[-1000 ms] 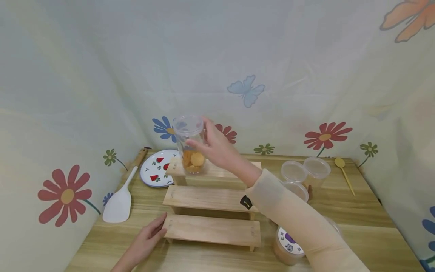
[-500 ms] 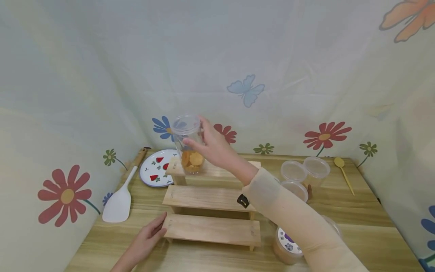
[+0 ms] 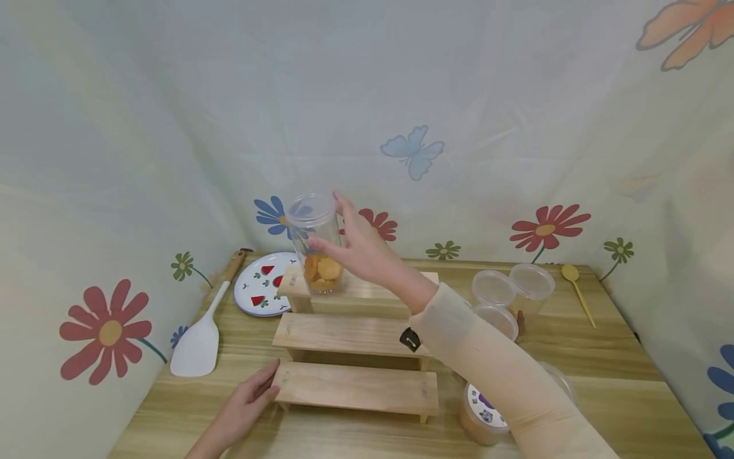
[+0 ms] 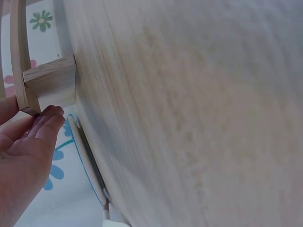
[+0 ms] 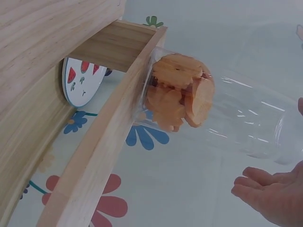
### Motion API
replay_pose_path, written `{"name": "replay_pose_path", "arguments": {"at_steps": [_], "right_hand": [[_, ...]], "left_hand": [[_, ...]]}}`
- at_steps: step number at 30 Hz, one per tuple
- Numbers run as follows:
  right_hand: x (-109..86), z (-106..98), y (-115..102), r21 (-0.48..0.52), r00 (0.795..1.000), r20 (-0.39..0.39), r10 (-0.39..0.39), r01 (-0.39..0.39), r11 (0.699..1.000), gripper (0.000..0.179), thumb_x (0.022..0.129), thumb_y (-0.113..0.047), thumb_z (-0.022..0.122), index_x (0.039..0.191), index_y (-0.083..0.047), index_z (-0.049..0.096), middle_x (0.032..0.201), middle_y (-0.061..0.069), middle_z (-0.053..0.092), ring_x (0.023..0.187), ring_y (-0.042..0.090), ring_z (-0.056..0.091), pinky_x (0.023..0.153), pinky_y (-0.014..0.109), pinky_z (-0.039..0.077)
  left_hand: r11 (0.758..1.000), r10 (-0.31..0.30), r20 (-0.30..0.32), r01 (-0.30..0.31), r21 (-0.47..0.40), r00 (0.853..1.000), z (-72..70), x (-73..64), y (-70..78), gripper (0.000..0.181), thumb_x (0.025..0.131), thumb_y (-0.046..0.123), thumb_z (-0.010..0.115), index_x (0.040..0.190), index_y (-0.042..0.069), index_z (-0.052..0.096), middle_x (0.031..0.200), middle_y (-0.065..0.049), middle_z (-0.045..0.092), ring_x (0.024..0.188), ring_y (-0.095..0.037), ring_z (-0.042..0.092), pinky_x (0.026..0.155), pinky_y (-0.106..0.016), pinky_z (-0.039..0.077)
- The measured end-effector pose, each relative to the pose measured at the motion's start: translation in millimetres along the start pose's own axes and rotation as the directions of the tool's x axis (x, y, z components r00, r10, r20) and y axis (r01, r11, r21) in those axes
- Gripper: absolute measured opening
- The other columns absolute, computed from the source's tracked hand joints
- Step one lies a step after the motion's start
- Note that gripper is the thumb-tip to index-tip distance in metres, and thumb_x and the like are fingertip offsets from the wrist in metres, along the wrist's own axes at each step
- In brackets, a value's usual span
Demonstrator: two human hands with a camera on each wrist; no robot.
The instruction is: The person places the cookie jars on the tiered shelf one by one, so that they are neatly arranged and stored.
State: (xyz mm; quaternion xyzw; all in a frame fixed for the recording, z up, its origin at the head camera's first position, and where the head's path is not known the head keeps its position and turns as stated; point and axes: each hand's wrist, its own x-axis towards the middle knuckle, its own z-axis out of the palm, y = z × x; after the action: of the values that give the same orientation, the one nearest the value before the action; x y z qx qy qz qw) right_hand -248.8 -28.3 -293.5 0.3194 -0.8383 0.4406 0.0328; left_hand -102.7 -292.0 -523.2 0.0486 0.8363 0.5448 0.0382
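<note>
The clear jar (image 5: 222,109) is being borne by the wooden stand (image 3: 355,387), top level, left end; it is being loosely flanked by the spread right hand (image 3: 367,252); the stand's lowest level is being pinched by the left hand (image 3: 245,405); level seating and unbrushed sides are being advised.

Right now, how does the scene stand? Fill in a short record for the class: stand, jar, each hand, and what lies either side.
Stand: wooden, three steps
Jar: clear, at the top step, orange pieces inside
Left hand: holds left end of lowest step
Right hand: around jar, grip unclear
Left side: patterned plate, white spatula
Right side: lidded tubs, yellow spoon
</note>
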Motion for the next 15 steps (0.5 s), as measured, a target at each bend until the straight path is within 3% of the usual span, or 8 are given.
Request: {"name": "replay_pose_path", "arguments": {"at_steps": [12,15], "right_hand": [[-8.7,-5.5,-5.3,-0.012,1.000,-0.018,-0.014,0.014,1.000,0.098,0.088,-0.058,0.060,0.156,-0.015,0.003,0.158,0.004,0.017,0.138,0.020,0.030,0.109,0.040,0.032],[-13.2,-7.5,-7.6,0.016,1.000,-0.025,-0.011,0.011,1.000,0.097,0.088,-0.058,0.060,0.156,-0.018,0.004,0.159,0.001,0.014,0.137,0.019,0.030,0.107,0.040,0.035]], "left_hand": [[1.000,-0.016,0.005,0.016,-0.015,1.000,0.1,0.1,-0.3,0.051,0.098,0.007,0.056,0.141,-0.012,0.037,0.147,-0.026,0.034,0.132,-0.034,0.036,0.104,-0.030,0.036],[0.999,-0.028,0.007,0.029,-0.020,1.000,-0.4,0.5,0.3,0.050,0.098,0.006,0.055,0.141,-0.012,0.036,0.147,-0.026,0.034,0.132,-0.034,0.035,0.104,-0.032,0.036]]}}
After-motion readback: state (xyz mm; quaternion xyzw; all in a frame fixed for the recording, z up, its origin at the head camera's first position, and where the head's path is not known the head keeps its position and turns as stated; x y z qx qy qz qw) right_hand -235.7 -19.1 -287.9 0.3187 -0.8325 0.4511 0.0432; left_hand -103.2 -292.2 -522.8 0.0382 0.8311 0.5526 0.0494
